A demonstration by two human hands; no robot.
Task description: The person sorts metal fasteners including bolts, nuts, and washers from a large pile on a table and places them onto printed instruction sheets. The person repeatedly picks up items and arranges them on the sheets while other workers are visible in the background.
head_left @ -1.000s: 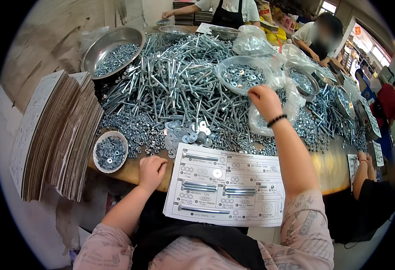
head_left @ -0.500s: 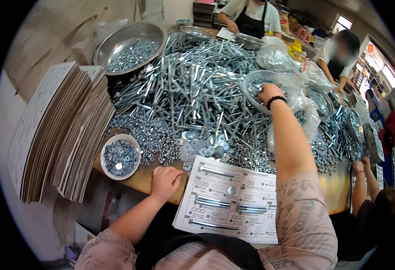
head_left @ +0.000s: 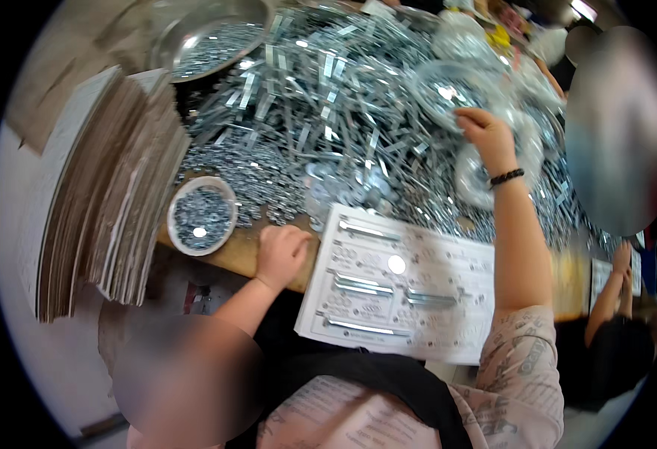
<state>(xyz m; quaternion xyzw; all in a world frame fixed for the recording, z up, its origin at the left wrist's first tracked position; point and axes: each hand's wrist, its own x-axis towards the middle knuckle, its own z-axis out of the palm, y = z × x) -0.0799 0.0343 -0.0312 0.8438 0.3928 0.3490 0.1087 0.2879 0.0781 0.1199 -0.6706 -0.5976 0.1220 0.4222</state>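
My right hand [head_left: 488, 136], with a black bead bracelet at the wrist, hangs just in front of a clear plastic tub [head_left: 425, 97] of small metal parts. Its thumb and fingers are pinched; whatever they hold is too small to see. Loosely curled, my left hand [head_left: 280, 253] rests on the table's front edge, with nothing visible in it. Between my arms lies a printed sheet [head_left: 448, 329] with part drawings. Several bolts [head_left: 364, 284] and a round washer [head_left: 396, 264] lie on it. Motion smears the picture.
A large heap of long bolts [head_left: 328, 82] covers the table, with nuts [head_left: 246, 176] and flat washers [head_left: 343, 183] before it. A white bowl [head_left: 234, 217] of washers, a steel basin [head_left: 164, 52] and stacked cardboard sheets [head_left: 81, 194] stand left. Another person's arms [head_left: 609, 295] show at right.
My right hand has come out of the clear tub and moved toward me and to the right. My left hand stays at the table edge. The whole view has shifted.
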